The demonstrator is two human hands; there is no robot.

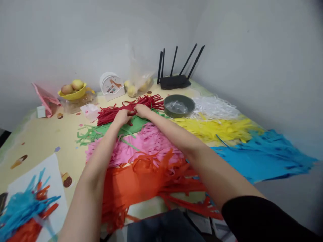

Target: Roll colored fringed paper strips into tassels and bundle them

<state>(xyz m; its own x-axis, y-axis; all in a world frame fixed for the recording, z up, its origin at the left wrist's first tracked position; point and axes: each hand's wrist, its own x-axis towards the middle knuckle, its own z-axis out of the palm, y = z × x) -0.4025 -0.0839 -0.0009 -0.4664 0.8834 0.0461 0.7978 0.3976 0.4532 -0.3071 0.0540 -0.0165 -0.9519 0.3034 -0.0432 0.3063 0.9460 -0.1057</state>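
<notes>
Both hands are together at a dark red bundle of fringed paper (pixel 108 116) near the far side of the table. My left hand (pixel 122 117) is closed on the near edge of the bundle, fingers curled under it. Beside it my right hand (pixel 142 111) pinches the middle of the same bundle, with its fingertips partly hidden. Just below lies green fringed paper (pixel 138 124), then pink fringed paper (pixel 148 139). Orange fringed paper (pixel 133 183) lies nearest to me, under and between my forearms.
Blue (pixel 244 161), yellow (pixel 217 129) and white fringed paper (pixel 214 107) lie on the right. A dark round bowl (pixel 179 106) holds clear plastic. Behind stand a black router (pixel 175 81), a bag of fruit (pixel 140 82) and a yellow fruit bowl (pixel 73 95). Blue strips (pixel 24 208) lie at lower left.
</notes>
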